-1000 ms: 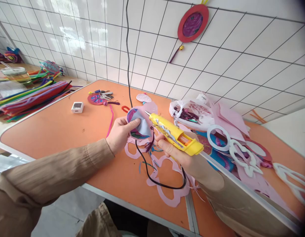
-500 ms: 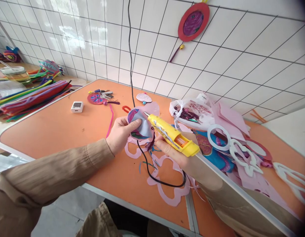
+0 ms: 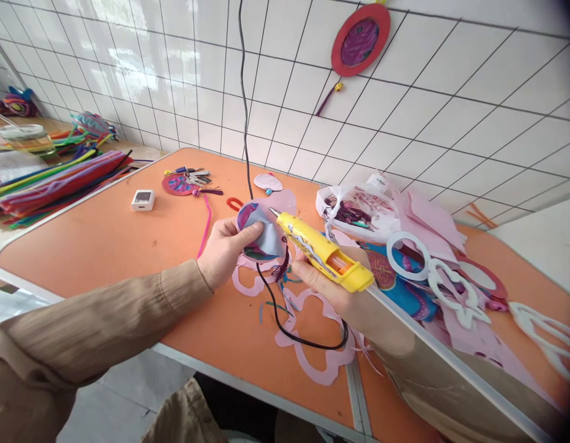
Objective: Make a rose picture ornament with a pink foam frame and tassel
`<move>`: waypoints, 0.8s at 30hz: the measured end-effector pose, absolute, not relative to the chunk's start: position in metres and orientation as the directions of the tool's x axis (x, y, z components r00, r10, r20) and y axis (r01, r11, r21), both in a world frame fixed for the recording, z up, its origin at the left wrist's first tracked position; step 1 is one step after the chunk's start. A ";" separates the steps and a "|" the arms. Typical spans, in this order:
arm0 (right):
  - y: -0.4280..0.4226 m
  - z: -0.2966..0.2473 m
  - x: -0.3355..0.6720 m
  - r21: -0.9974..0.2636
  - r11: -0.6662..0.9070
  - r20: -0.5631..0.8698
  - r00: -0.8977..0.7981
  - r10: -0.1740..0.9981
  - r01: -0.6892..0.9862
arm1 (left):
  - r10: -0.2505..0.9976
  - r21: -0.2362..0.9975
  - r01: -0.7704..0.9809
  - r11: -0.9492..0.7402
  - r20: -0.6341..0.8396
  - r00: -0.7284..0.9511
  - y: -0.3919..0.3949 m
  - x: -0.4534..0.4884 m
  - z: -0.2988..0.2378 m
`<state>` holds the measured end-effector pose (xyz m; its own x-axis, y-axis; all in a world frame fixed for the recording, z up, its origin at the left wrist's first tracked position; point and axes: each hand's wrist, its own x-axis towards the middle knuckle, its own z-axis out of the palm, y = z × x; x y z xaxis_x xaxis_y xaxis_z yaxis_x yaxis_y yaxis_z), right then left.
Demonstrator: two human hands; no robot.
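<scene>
My left hand is closed on a round paper craft piece, grey-blue on top with purple and green showing at its edges and a dark tassel hanging below. In my right hand I grip a yellow hot glue gun; its metal tip touches the upper right edge of the craft piece. The gun's black cord loops over the orange table and rises up the tiled wall.
Pink paper cut-out scraps lie under my hands. A pile of pink sheets, white rings and a plastic bag fills the right side. Pipe cleaners lie at far left, a small white device and keys behind. A red disc hangs on the wall.
The glue gun's tip has moved left and slightly down onto the edge of the craft piece. My left hand has stayed almost still.
</scene>
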<state>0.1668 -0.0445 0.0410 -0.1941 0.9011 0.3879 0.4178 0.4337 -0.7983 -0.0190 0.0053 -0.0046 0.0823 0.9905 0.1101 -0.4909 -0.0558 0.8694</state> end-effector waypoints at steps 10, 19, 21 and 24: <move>-0.047 0.041 0.165 -0.840 0.377 0.350 -0.142 0.926 0.390 | 0.990 0.845 -0.533 -0.040 0.106 0.094 0.005 -0.019 0.001; -0.046 0.041 0.165 -0.828 0.380 0.353 -0.144 0.924 0.411 | 0.987 0.856 -0.514 -0.054 0.125 0.105 0.006 -0.019 0.000; -0.046 0.042 0.165 -0.829 0.378 0.346 -0.153 0.926 0.412 | 0.986 0.852 -0.521 -0.053 0.127 0.108 0.006 -0.019 0.000; -0.046 0.042 0.165 -0.845 0.349 0.312 -0.158 0.937 0.404 | 0.984 0.847 -0.529 -0.056 0.136 0.115 0.006 -0.019 -0.001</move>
<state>0.1650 -0.0457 0.0424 -0.1581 0.9369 0.3117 0.4039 0.3494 -0.8455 -0.0193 0.0062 -0.0011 0.1149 0.9840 0.1363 -0.5290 -0.0555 0.8468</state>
